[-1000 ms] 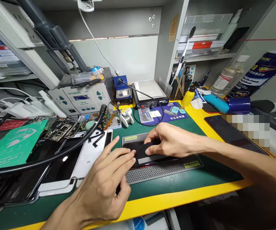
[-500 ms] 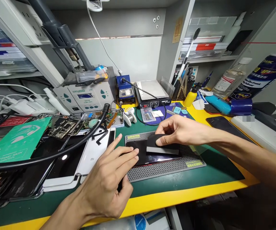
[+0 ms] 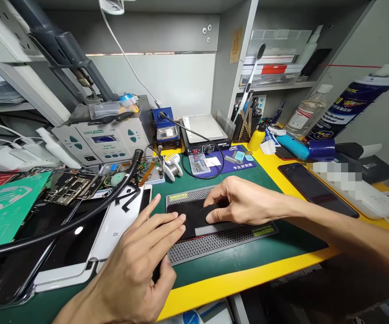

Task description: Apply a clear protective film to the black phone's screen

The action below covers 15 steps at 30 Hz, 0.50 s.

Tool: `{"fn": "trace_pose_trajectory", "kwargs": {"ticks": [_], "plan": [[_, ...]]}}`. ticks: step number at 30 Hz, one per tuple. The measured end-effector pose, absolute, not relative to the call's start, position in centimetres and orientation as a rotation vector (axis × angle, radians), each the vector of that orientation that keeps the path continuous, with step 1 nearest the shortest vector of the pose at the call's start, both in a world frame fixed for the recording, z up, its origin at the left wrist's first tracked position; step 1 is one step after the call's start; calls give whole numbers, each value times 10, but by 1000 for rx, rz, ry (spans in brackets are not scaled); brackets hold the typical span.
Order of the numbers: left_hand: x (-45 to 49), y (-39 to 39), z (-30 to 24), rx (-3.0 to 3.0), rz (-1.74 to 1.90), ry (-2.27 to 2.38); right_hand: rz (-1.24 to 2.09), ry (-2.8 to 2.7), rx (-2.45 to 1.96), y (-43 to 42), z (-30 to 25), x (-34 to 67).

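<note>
A dark phone (image 3: 192, 234) lies screen up on a grey honeycomb mat (image 3: 214, 246). My left hand (image 3: 140, 261) has its fingers stretched out, their tips resting on the phone's left end. My right hand (image 3: 237, 202) pinches a black squeegee-like pad (image 3: 197, 218) between thumb and fingers. A pale strip runs along the pad's near edge, and the pad sits low over the phone's middle. The hand and pad hide most of the phone's right part.
On the left are a white phone (image 3: 113, 234), a green packet (image 3: 8, 209) and a thick black hose (image 3: 79, 222). Behind stand a hot-air station (image 3: 105, 141), a solder spool (image 3: 172, 171) and a small heating plate (image 3: 203, 128). A dark phone (image 3: 316, 189) lies right.
My right hand has brought the pad down and left relative to the phone, closer to my left fingers. My left hand stays on the phone's end. The whole view has shifted slightly.
</note>
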<state>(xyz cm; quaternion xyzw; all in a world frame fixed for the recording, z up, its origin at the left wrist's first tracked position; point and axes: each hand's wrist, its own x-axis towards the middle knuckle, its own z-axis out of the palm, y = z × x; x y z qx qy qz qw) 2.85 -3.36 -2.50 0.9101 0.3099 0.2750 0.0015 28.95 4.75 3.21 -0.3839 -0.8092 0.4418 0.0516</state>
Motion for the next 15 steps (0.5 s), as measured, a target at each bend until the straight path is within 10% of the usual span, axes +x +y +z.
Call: {"fn": "trace_pose_trajectory", "kwargs": {"ticks": [15], "plan": [[28, -31, -24, 2960, 817, 944, 1408, -2374, -1110, 72, 29, 301]]}}
